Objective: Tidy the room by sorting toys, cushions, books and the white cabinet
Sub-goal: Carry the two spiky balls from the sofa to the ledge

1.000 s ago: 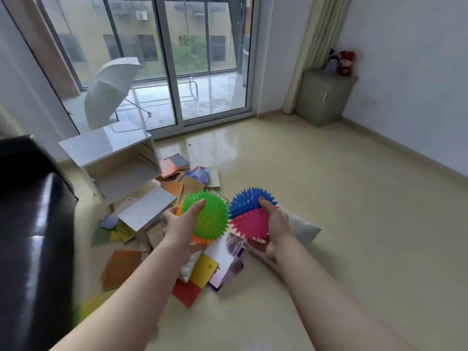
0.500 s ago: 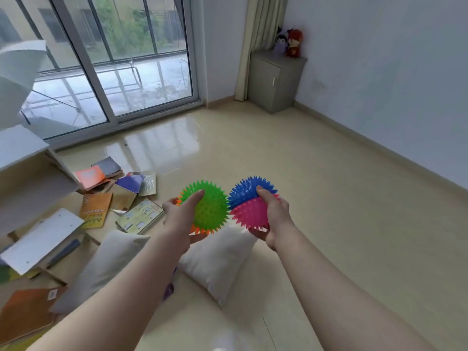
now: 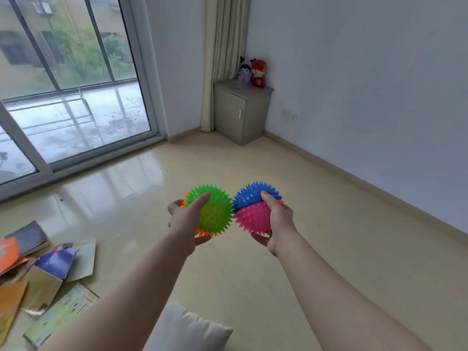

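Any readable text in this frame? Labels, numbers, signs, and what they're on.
Nothing can be read.
Print on the pale green book: too blurred.
White marks on the orange book: too blurred.
On the green ball, pink ball and grey cabinet: no text.
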A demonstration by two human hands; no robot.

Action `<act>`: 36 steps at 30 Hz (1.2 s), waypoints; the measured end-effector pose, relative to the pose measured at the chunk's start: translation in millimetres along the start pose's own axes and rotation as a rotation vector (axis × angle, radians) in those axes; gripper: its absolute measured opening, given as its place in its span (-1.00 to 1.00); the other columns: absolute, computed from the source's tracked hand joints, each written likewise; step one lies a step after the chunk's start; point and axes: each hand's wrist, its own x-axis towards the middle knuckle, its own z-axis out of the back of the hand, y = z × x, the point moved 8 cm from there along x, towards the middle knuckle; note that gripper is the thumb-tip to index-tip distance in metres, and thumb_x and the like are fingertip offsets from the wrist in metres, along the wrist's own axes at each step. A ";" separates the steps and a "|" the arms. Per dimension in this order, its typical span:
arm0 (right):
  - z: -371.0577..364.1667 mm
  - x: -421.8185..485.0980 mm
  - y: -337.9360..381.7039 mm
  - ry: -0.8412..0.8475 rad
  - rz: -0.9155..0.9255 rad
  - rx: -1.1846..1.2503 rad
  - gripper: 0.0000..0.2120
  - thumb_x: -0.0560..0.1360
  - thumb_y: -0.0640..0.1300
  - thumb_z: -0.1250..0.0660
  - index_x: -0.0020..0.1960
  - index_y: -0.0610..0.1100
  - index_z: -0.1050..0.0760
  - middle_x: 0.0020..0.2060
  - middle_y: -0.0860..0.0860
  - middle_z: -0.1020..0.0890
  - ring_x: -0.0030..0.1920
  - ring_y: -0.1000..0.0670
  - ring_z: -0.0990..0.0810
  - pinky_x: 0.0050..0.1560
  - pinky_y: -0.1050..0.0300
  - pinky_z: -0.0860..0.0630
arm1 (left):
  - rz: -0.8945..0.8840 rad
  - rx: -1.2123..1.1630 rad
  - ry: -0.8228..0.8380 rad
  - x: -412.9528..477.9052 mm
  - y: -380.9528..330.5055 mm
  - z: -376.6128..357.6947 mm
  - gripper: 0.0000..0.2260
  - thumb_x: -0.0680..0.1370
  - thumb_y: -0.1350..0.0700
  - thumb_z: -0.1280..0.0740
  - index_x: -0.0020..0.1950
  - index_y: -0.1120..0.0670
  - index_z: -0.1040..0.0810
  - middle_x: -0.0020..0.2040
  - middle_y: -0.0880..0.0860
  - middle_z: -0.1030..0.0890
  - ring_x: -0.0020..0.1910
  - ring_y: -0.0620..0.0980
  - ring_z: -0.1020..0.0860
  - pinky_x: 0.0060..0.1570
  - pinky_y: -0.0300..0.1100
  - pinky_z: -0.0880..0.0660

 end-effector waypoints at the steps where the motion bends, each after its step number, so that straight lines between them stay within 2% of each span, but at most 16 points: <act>1: -5.9 25.2 16.8 -0.008 0.004 0.010 -0.44 0.41 0.08 -0.40 0.32 -0.02 -0.26 0.12 -0.09 -0.48 -0.09 -0.05 -0.52 -0.20 0.07 -0.53 | 0.002 -0.007 0.001 22.8 -13.2 -20.3 -0.46 0.38 -0.13 -0.46 0.18 -0.06 -0.22 0.28 0.15 -0.34 0.15 0.22 -0.50 -0.32 -0.04 -0.57; 7: -43.3 176.3 108.9 -0.019 0.036 -0.001 -0.43 0.41 0.10 -0.40 0.31 -0.02 -0.26 0.16 -0.10 -0.48 0.07 -0.12 -0.53 -0.18 0.06 -0.54 | -0.031 -0.012 0.009 154.9 -88.1 -126.3 -0.46 0.35 -0.14 -0.47 0.16 -0.07 -0.23 0.29 0.15 -0.35 0.15 0.22 -0.50 -0.35 -0.08 -0.56; 13: -100.5 329.2 219.2 0.011 0.015 -0.035 -0.39 0.40 0.10 -0.41 0.33 -0.02 -0.23 0.13 -0.10 -0.45 -0.09 -0.05 -0.50 -0.24 0.09 -0.51 | 0.005 -0.071 -0.024 278.9 -168.6 -225.6 -0.50 0.41 -0.11 -0.44 0.16 -0.03 -0.22 0.20 0.15 -0.37 0.10 0.22 -0.53 -0.25 -0.02 -0.58; 20: -185.6 464.2 305.2 0.074 -0.014 -0.075 -0.39 0.40 0.09 -0.41 0.33 -0.03 -0.23 0.13 -0.11 -0.46 -0.09 -0.06 -0.51 -0.27 0.10 -0.51 | -0.017 -0.081 -0.096 409.6 -262.0 -281.4 -0.49 0.41 -0.11 -0.44 0.18 -0.02 -0.22 0.26 0.18 -0.34 0.11 0.21 -0.51 -0.31 -0.05 -0.57; 23: -224.1 532.7 333.7 0.069 -0.015 -0.095 -0.38 0.38 0.11 -0.42 0.32 -0.03 -0.23 0.13 -0.11 -0.46 -0.04 -0.09 -0.52 -0.21 0.07 -0.53 | -0.001 -0.077 -0.120 480.4 -292.2 -306.6 -0.47 0.41 -0.12 -0.44 0.19 -0.01 -0.22 0.27 0.19 -0.33 0.12 0.22 -0.51 -0.32 -0.06 -0.56; 25: -248.1 575.6 352.7 0.064 -0.014 -0.101 -0.36 0.36 0.12 -0.43 0.32 -0.03 -0.23 0.14 -0.11 -0.46 0.02 -0.11 -0.52 -0.18 0.05 -0.53 | -0.012 -0.074 -0.106 527.3 -313.8 -322.6 -0.48 0.39 -0.13 -0.45 0.15 -0.02 -0.22 0.28 0.18 -0.34 0.13 0.22 -0.51 -0.31 -0.05 -0.57; 27: -278.7 621.6 377.1 0.057 0.000 -0.102 -0.35 0.34 0.14 -0.44 0.31 -0.04 -0.27 0.15 -0.11 -0.48 0.03 -0.11 -0.53 -0.24 0.08 -0.51 | -0.025 -0.067 -0.079 583.0 -343.2 -343.3 -0.48 0.37 -0.14 -0.47 0.12 -0.03 -0.23 0.26 0.17 -0.36 0.13 0.21 -0.51 -0.29 -0.03 -0.58; 30: -320.6 685.4 421.6 0.014 -0.023 -0.061 -0.44 0.35 0.12 -0.43 0.25 -0.07 -0.35 0.13 -0.10 -0.52 -0.08 -0.06 -0.54 -0.31 0.12 -0.49 | -0.041 -0.022 -0.038 656.4 -404.3 -377.9 -0.47 0.36 -0.13 -0.48 0.13 -0.04 -0.25 0.23 0.12 -0.39 0.15 0.20 -0.50 -0.24 -0.01 -0.59; 33: -346.5 735.9 456.6 0.005 -0.043 -0.031 -0.53 0.41 0.11 -0.40 0.19 -0.06 -0.34 -0.02 -0.07 -0.51 -0.14 -0.03 -0.51 -0.24 0.11 -0.50 | -0.046 0.006 0.004 707.8 -450.8 -412.0 -0.47 0.35 -0.12 -0.49 0.14 -0.04 -0.25 0.22 0.10 -0.39 0.15 0.18 -0.51 -0.26 -0.03 -0.58; 36: -370.6 790.9 483.2 -0.004 -0.068 -0.029 -0.58 0.41 0.11 -0.39 0.13 -0.07 -0.34 -0.04 -0.08 -0.51 -0.12 -0.06 -0.52 -0.20 0.09 -0.49 | -0.011 0.032 0.014 763.3 -479.0 -440.2 -0.47 0.36 -0.11 -0.49 0.14 -0.03 -0.26 0.20 0.11 -0.40 0.14 0.18 -0.51 -0.23 0.00 -0.59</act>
